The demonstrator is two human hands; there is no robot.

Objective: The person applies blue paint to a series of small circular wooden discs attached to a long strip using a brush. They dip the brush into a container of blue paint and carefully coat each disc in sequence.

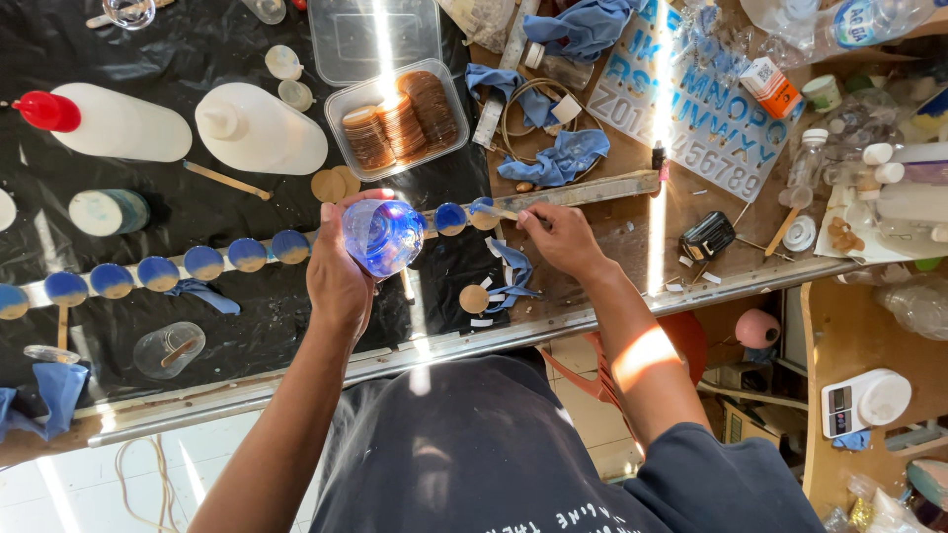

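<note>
My left hand [339, 278] holds a small clear plastic cup [383, 235] with blue liquid inside, raised above the black sheet. My right hand [560, 235] pinches a thin wooden stick [497, 210] whose tip rests on a blue-coated round wooden disc [482, 213]. That disc is the right-most of a long row of blue-topped discs [203, 262] lined up on a pale strip running left across the table. A bare wooden disc [474, 297] lies below the row.
A clear tub [399, 120] holds stacks of bare wooden discs. Two white squeeze bottles [262, 129] lie at the back left. Blue cloths [559, 158], a letter mould [691, 104], a small scale [865, 399] and several jars crowd the right side.
</note>
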